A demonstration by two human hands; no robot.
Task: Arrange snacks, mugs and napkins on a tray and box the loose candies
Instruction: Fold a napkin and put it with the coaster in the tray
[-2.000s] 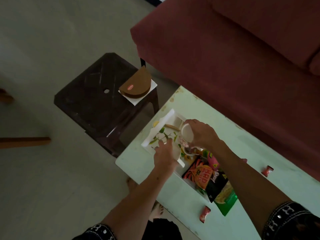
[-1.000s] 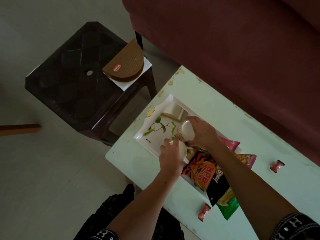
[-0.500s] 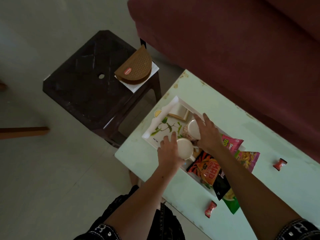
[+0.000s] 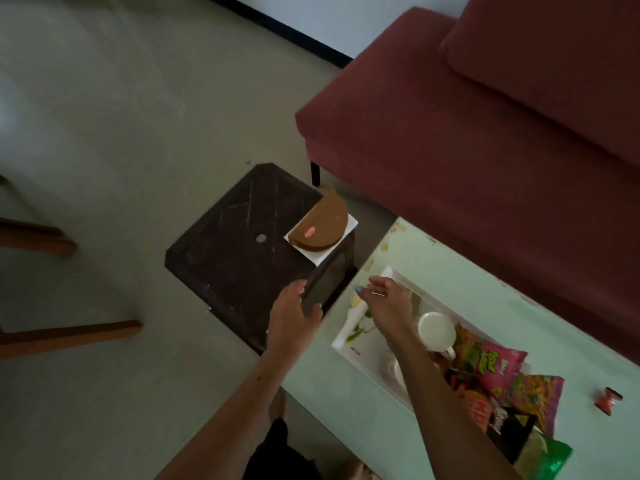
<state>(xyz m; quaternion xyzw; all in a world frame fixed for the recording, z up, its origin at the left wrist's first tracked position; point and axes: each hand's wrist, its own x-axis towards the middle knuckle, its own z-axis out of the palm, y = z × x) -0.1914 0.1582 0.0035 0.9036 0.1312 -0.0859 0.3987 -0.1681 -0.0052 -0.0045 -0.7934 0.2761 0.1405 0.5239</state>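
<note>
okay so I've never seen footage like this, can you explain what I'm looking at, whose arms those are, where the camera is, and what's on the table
There is no machine here. A person wears a camera on the head, looking down, so the two bare arms are their own. The left hand is open above the dark stool; the right hand hovers over the white tray, seemingly holding nothing. The tray sits on a pale green table and holds a white mug and snack packets. A red candy lies loose on the table. On the stool, a brown half-round box rests on a white napkin. Behind is a red sofa.
</note>
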